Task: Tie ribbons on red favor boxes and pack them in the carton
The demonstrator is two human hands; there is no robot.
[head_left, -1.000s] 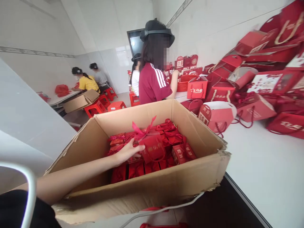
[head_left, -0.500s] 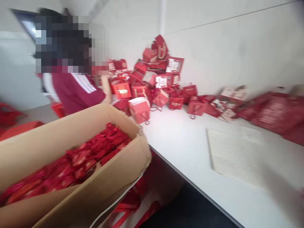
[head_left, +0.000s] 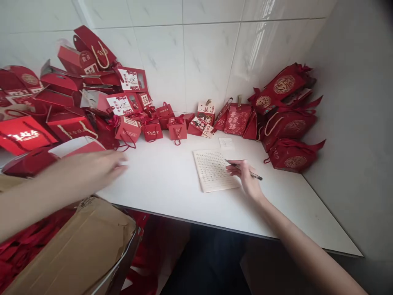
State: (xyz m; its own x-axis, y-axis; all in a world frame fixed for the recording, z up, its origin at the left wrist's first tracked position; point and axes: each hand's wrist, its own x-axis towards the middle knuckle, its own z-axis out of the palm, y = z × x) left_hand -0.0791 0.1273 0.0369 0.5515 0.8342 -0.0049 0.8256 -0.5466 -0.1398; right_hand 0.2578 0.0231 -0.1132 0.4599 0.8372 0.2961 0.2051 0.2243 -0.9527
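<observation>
My right hand [head_left: 247,180] is closed round a dark pen [head_left: 256,176] with its tip pointing left, over the right edge of an open-lying notebook page [head_left: 211,170] covered with handwriting. A small white slip of paper [head_left: 226,143] lies just beyond the notebook. My left hand [head_left: 107,166], blurred by motion, reaches in from the left above the white table [head_left: 159,176]. It is nearest to a red gift box with a pale flap [head_left: 81,146]; its fingers are too smeared to tell what they do.
Red gift boxes [head_left: 70,90] are heaped at the back left, and a row of small ones [head_left: 178,130] runs along the tiled wall. More red boxes [head_left: 291,153] stack against the grey side panel. A cardboard carton [head_left: 76,241] with red contents stands at the table's front left.
My view has swung right, from the carton and a person in a maroon shirt to the notebook. Both my hands have come into view, the right one with a pen.
</observation>
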